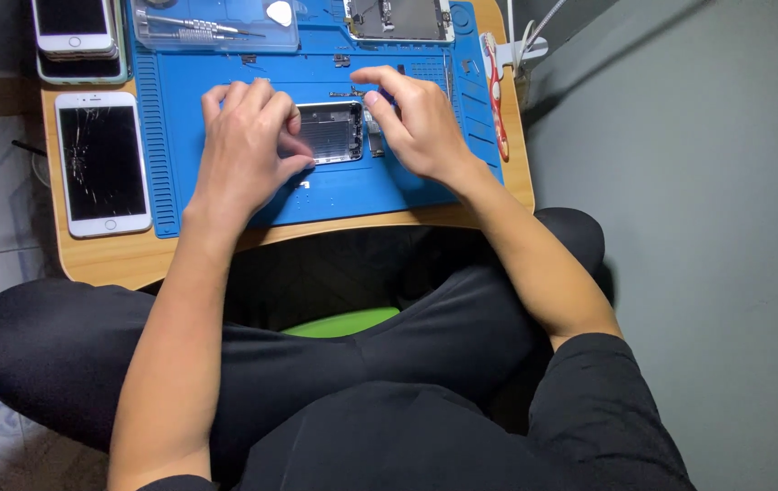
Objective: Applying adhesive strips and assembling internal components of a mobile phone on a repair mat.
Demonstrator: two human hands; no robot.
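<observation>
the person sits cross-legged at a small wooden lap table [116,259] covered mostly by a blue repair mat [352,195]. at the mat's centre lies an opened phone housing [330,132], its bare metal inside facing up. the left hand [248,145] rests on the housing's 9 o'clock side, fingers curled over, thumb and forefinger narrowed against its lower left edge, steadying it. the right hand [416,123] sits at the housing's 3 o'clock side, fingers bent and drawn close together over the top right corner; whether it pinches a small part or tool cannot be told. at 12 o'clock from the housing, at the mat's far edge, lies a detached phone screen assembly [400,20], partly cut off by the frame. at 11 o'clock stands a clear plastic tool case [216,27] holding slim metal drivers, with a white guitar-pick-shaped opening tool [279,13] on it. along the mat's 3 o'clock edge lies a red-and-white handled tool [495,95]. off the mat, at 9 o'clock, lies a white smartphone with a cracked screen [102,164], and beyond it at 10 o'clock a stack of white phones [78,36]. small loose parts dot the mat near the housing.
</observation>
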